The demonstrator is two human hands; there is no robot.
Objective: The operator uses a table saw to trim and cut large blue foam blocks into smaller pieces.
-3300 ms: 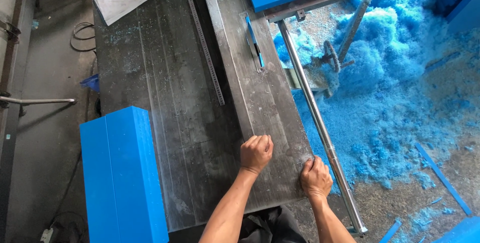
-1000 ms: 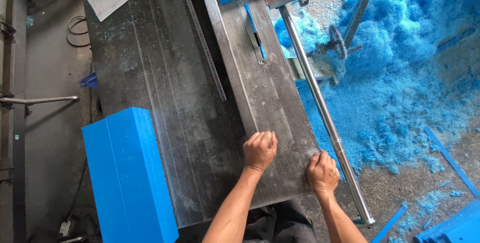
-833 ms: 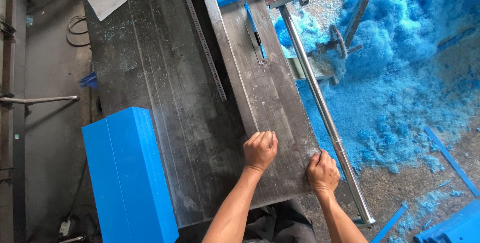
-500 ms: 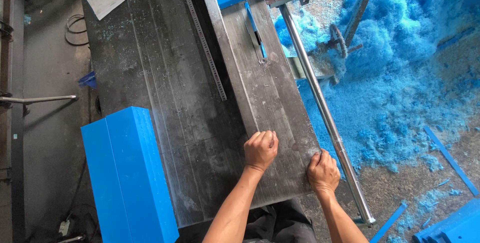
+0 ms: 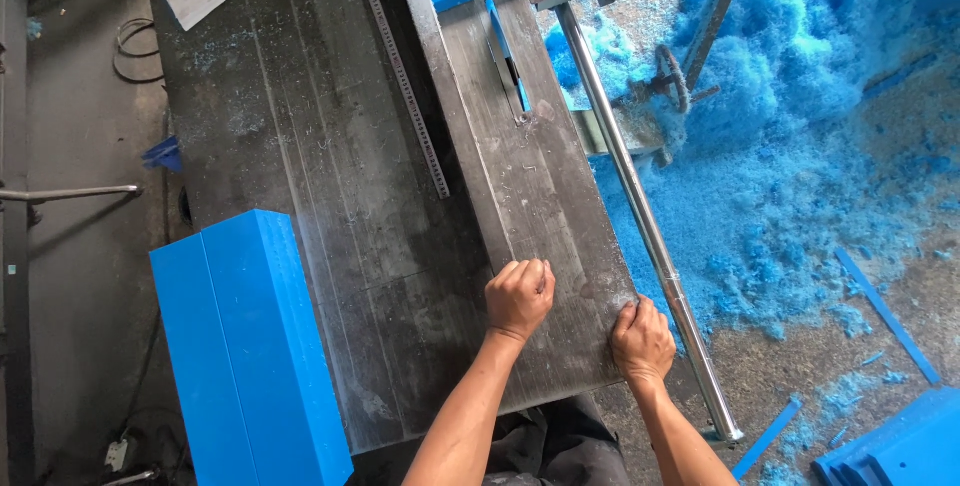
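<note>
Two bare hands press a grey sliding panel (image 5: 540, 216) on the desk (image 5: 300, 146). From the head camera I see my left hand (image 5: 520, 298), fingers curled, holding nothing, pressing down. My right hand (image 5: 641, 340) grips the panel's near right edge, steadying it beside the steel rail (image 5: 640, 216).

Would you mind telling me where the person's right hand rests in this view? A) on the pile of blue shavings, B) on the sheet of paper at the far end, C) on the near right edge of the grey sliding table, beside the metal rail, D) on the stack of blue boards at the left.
C: the right hand grips the near right edge of the grey sliding table, next to the metal rail.
</note>
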